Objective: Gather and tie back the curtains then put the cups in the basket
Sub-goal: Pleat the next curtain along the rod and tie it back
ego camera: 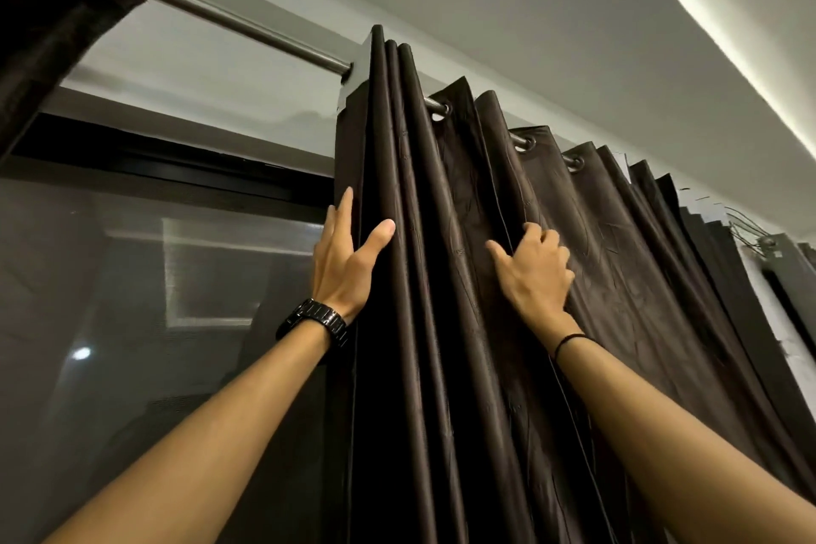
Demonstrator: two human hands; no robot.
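Gathering is the step in hand. The left hand [349, 261] pinches the leading edge of the dark brown eyelet curtain [463, 367], which hangs from the curtain rod [212, 9]. The right hand [536, 267] curls round a fold beside it. Next, probably, bunch the spread pleats together; no tie-back, cups or basket show

dark brown curtain [463, 278] hangs bunched in folds.
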